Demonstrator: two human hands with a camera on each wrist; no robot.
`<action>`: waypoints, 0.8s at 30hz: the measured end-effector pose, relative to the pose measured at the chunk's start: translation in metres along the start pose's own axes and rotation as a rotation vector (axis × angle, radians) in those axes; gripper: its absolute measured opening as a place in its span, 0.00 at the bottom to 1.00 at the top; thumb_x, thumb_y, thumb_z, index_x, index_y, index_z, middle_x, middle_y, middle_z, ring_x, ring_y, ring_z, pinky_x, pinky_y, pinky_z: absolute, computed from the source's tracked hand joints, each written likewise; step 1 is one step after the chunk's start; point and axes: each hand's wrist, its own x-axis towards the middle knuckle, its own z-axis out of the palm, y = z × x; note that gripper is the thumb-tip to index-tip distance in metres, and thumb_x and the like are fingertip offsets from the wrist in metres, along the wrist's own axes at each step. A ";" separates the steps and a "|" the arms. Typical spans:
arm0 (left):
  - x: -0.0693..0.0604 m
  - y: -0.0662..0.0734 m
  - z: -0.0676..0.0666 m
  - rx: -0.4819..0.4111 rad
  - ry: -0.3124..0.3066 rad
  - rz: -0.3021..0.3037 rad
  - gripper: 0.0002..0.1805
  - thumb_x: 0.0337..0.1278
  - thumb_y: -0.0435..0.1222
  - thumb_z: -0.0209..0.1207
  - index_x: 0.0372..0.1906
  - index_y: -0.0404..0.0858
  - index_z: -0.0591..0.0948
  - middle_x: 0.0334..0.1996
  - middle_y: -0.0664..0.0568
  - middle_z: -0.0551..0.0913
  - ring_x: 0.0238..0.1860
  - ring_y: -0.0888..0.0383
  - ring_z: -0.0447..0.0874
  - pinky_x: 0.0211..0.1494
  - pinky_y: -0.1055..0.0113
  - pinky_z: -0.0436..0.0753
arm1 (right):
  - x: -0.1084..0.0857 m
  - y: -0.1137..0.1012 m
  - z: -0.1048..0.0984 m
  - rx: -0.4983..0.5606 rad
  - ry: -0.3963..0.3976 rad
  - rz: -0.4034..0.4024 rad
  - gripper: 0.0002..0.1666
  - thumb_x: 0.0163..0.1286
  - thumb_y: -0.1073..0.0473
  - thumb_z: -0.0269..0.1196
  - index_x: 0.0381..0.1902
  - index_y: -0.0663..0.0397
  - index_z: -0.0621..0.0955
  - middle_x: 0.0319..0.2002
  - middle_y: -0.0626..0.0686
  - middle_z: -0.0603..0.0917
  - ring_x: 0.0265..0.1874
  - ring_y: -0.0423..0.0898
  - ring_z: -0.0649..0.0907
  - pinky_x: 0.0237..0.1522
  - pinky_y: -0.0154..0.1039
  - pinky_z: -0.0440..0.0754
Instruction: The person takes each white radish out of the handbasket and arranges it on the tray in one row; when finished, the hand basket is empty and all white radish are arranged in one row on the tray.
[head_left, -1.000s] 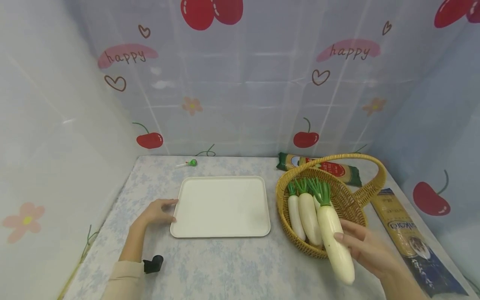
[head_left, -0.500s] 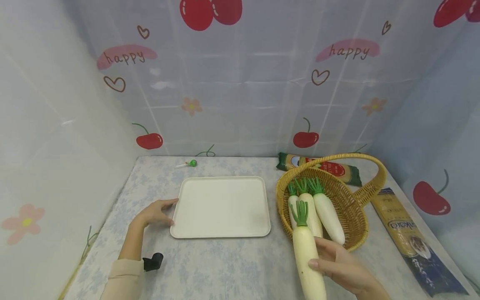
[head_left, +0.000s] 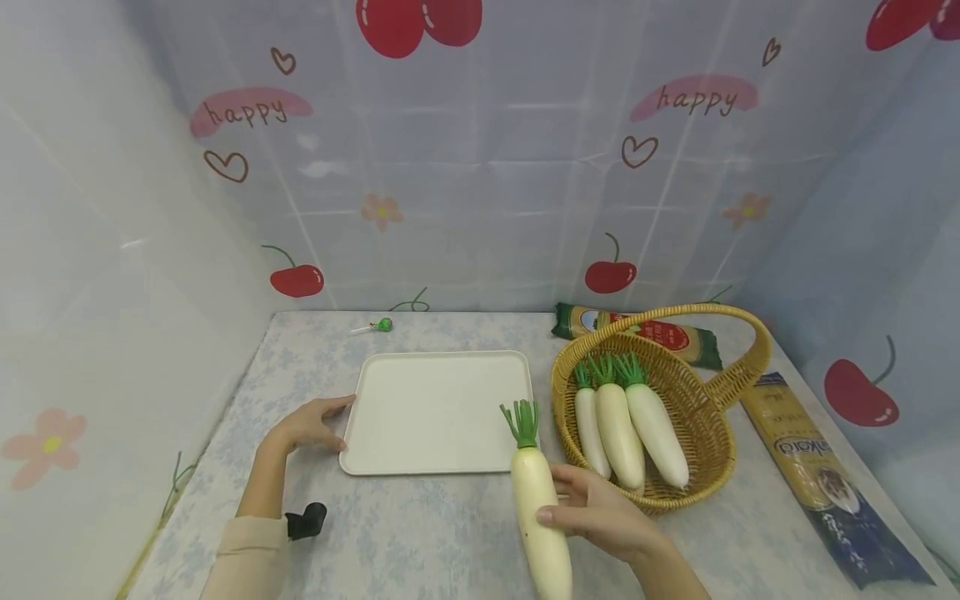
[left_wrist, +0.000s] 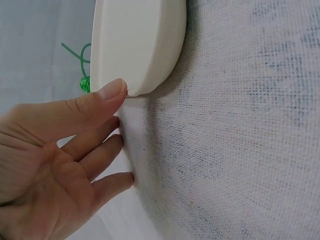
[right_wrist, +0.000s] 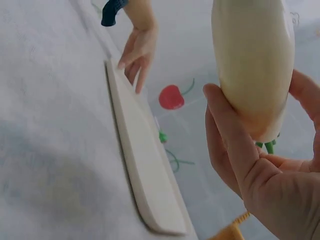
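My right hand (head_left: 607, 517) holds a white radish (head_left: 542, 521) with green stems between thumb and fingers, just off the near right corner of a white rectangular tray (head_left: 442, 414). In the right wrist view the radish (right_wrist: 255, 65) stands above the table in the hand's grip (right_wrist: 270, 185). My left hand (head_left: 306, 425) is at the tray's left edge, fingers relaxed. The left wrist view has the thumb of that hand (left_wrist: 65, 150) touching the corner of the tray (left_wrist: 130, 45), the other fingertips on the cloth.
A wicker basket (head_left: 720, 454) with three radishes (head_left: 618, 433) stands on the right. Behind it lies a green-ended packet (head_left: 705, 348); a long gold and blue packet (head_left: 817, 475) lies further right. A green lollipop (head_left: 384, 324) is behind the tray, a black object (head_left: 306, 522) near the left sleeve.
My right hand has carried the radish leftward from over the basket to the tray's near right corner. The left hand has stayed at the tray's edge.
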 end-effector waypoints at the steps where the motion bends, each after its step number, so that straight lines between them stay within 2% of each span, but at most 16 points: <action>1: 0.000 0.001 0.000 0.004 0.000 -0.002 0.49 0.36 0.28 0.72 0.69 0.29 0.61 0.67 0.26 0.54 0.67 0.30 0.52 0.65 0.39 0.60 | 0.006 0.000 0.002 -0.010 0.013 0.005 0.42 0.67 0.63 0.57 0.68 0.80 0.49 0.51 0.59 0.78 0.46 0.50 0.81 0.47 0.45 0.81; 5: -0.001 0.004 -0.001 0.007 -0.001 -0.010 0.49 0.36 0.28 0.72 0.69 0.29 0.61 0.67 0.25 0.54 0.67 0.30 0.52 0.65 0.38 0.60 | 0.027 -0.001 0.008 -0.042 0.062 0.016 0.41 0.66 0.61 0.59 0.67 0.78 0.54 0.52 0.61 0.77 0.46 0.51 0.81 0.47 0.47 0.81; 11: 0.000 0.001 -0.002 -0.026 -0.012 -0.002 0.50 0.35 0.30 0.73 0.69 0.30 0.61 0.68 0.26 0.52 0.68 0.30 0.49 0.66 0.38 0.57 | 0.054 0.000 0.018 -0.044 0.128 0.036 0.41 0.63 0.59 0.63 0.67 0.74 0.58 0.52 0.63 0.77 0.46 0.51 0.81 0.47 0.47 0.81; 15: -0.001 0.000 -0.003 0.004 -0.016 0.014 0.50 0.36 0.32 0.73 0.69 0.32 0.61 0.67 0.25 0.53 0.67 0.30 0.51 0.65 0.38 0.59 | 0.072 0.002 0.021 -0.050 0.168 0.037 0.41 0.62 0.59 0.64 0.66 0.73 0.60 0.50 0.63 0.78 0.44 0.51 0.82 0.47 0.46 0.81; 19: 0.001 0.001 -0.001 -0.023 -0.005 -0.018 0.50 0.34 0.29 0.73 0.69 0.31 0.61 0.68 0.26 0.52 0.68 0.31 0.49 0.66 0.39 0.56 | 0.091 0.003 0.025 -0.075 0.208 0.034 0.42 0.60 0.59 0.65 0.66 0.73 0.61 0.50 0.64 0.78 0.44 0.51 0.82 0.48 0.47 0.81; 24: 0.001 0.004 0.002 -0.002 0.010 -0.040 0.50 0.34 0.27 0.72 0.69 0.29 0.61 0.68 0.26 0.54 0.68 0.31 0.51 0.66 0.39 0.58 | 0.119 0.005 0.031 -0.087 0.231 0.028 0.41 0.60 0.59 0.66 0.65 0.72 0.62 0.52 0.65 0.77 0.45 0.52 0.82 0.47 0.48 0.81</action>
